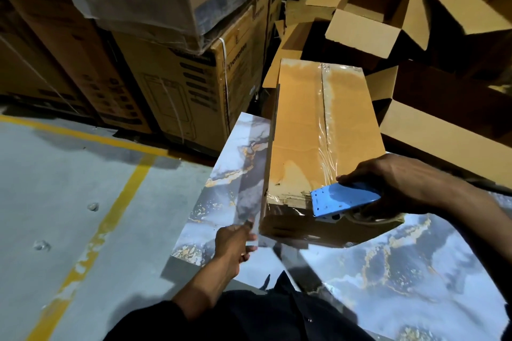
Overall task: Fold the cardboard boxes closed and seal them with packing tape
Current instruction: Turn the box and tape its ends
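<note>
the right hand (399,183) grips the blue metal tape dispenser (345,199) at the near end of the long brown cardboard box (313,130) on the marbled blue-white tabletop (415,257). clear tape already spans the top seam. the left hand (232,241), loosely curled, touches the near corner. next, probably tearing the tape.

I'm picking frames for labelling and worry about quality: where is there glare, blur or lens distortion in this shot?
Head view: glare streaks along the clear tape on the cardboard box and on the glossy marbled table; the left hand is slightly motion-blurred; the right hand on the blue tape dispenser is sharper; wide-angle bending shows at the edges; the stacked cartons sit in dim shadow.
</note>
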A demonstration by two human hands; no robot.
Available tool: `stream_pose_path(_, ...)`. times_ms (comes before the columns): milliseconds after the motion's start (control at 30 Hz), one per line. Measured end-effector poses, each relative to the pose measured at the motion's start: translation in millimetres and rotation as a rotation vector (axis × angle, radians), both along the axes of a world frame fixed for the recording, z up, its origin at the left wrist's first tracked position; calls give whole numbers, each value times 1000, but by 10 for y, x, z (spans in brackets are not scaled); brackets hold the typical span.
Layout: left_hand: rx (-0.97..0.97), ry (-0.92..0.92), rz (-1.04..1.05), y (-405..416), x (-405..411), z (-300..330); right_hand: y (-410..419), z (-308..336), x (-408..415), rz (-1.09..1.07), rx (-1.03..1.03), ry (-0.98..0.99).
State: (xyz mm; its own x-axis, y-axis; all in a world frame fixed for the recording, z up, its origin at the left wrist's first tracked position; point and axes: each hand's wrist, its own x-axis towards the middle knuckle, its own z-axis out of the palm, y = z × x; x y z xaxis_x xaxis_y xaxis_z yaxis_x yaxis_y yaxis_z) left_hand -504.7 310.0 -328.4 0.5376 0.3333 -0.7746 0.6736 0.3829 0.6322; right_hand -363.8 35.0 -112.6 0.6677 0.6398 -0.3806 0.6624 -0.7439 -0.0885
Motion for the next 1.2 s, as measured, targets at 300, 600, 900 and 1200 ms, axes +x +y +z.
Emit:
stream_pose_path(300, 1005, -1076, -596, -24, 236, 599, 214, 87, -85, 88, -88, -30)
stream_pose_path(600, 1315, -1033, -1172, -11, 338, 540, 201, 75, -300, 323, -204, -124)
stream_pose_path(900, 1252, -1079, -1120, 22, 299, 536, -765, 122, -239, 139, -370, -117)
stream_pose_path(1200, 1446, -1025, -1322, -657, 388, 861, -998, 8, -284, 130, -295, -108)
